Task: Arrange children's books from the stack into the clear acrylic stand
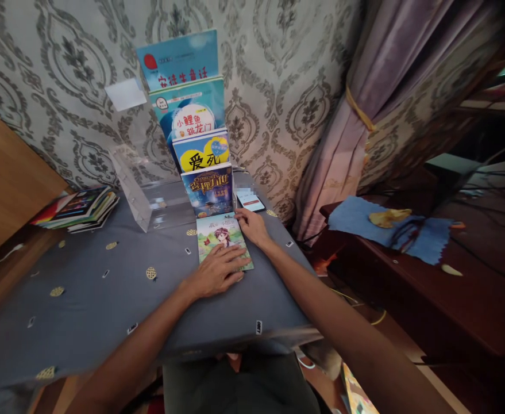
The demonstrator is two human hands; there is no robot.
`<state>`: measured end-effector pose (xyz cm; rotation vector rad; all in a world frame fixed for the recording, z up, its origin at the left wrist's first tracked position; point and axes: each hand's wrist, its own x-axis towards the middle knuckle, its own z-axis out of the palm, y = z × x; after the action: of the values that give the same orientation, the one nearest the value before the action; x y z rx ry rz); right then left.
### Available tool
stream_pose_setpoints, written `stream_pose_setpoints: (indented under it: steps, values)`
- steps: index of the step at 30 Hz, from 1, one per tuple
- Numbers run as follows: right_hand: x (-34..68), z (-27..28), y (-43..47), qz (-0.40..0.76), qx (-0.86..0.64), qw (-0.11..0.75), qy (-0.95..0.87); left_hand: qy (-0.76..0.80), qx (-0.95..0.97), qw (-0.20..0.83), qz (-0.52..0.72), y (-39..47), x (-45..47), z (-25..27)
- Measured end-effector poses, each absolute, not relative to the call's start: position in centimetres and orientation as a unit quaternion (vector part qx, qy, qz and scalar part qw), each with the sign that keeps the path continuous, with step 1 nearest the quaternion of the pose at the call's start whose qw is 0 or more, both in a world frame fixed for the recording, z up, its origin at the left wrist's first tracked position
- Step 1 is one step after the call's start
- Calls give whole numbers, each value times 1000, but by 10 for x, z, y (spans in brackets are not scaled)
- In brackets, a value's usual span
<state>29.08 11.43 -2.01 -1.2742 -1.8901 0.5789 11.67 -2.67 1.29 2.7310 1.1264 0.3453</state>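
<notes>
A thin picture book (pixel 215 233) with a drawn girl on its green and white cover lies on the cloth-covered table. My left hand (pixel 222 267) rests flat on its lower part, fingers stretched out. At the upper right corner of that same book, the curled fingers of my right hand (pixel 253 227) are closed at its edge. Just behind stands a dark blue book (pixel 209 195) in a clear tiered rack (pixel 135 198). Above it rise a blue book with a yellow patch (pixel 183 152), a teal book (pixel 166 106) and a light blue book (pixel 187 52).
A phone (pixel 252 201) lies right of the rack, beyond my right hand. To the left is a stack of books (pixel 80 210) beside a wooden panel (pixel 11 172). On the right, a dark red desk (pixel 385 287) carries a blue cloth (pixel 351 221) and cables, near a tied curtain (pixel 342 144).
</notes>
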Motion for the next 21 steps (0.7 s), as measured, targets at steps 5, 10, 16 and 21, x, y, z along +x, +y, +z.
stream_pose_setpoints:
  steps: [5,10,16,21]
  values:
    - [289,-20,113,215,-505,373,-748,506,850,48,138,-23,113,7]
    - [288,-14,109,214,-512,355,-752,581,805,29,116,-18,104,0]
    - [281,-3,92,177,-535,346,-750,544,831,34,107,-18,88,0]
    - [273,7,44,175,-536,308,-767,498,856,40,131,-28,60,12]
